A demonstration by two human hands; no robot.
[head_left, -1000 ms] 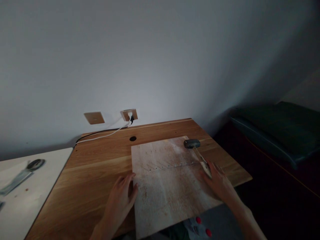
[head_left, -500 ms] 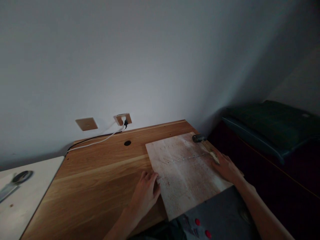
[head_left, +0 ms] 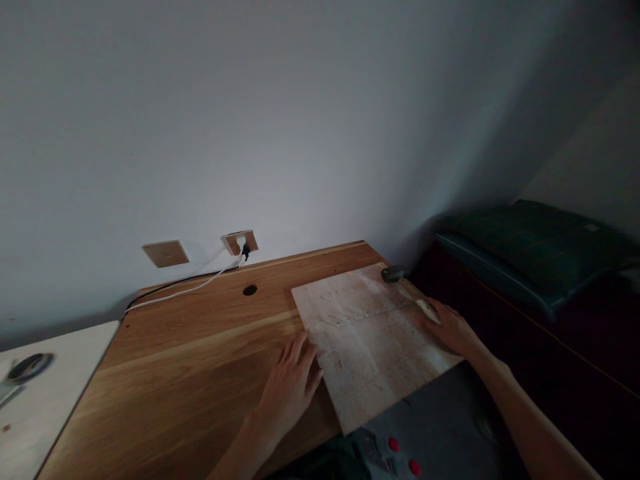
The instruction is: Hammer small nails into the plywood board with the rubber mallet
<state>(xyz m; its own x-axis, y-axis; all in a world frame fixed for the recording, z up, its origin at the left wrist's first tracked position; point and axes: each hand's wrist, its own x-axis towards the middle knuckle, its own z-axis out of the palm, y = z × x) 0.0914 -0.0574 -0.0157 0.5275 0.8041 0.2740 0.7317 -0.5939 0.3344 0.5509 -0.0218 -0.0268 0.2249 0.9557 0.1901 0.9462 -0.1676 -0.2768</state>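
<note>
A pale wooden board [head_left: 370, 353] lies on the desk, its front edge over my lap. Across its middle runs a row of what look like small nails [head_left: 355, 317]. My right hand [head_left: 447, 327] is at the board's right edge, closed round the wooden handle of a hammer [head_left: 393, 274], whose dark head rests near the board's far right corner. Beside the left edge, my left hand [head_left: 293, 377] lies with fingers stretched and slightly apart. Its fingertips reach the board's edge and hold nothing.
The brown wooden desk [head_left: 200, 373] has a round cable hole [head_left: 250, 290]. White and black cables run from a wall socket [head_left: 241, 242] along its back. A white surface [head_left: 60, 393] with a dark roll-like object [head_left: 31, 367] adjoins at left. A green cushion [head_left: 545, 247] lies at right.
My left hand's fingers have straightened and spread along the board's left edge. My right hand stays on the hammer. The view has shifted slightly.
</note>
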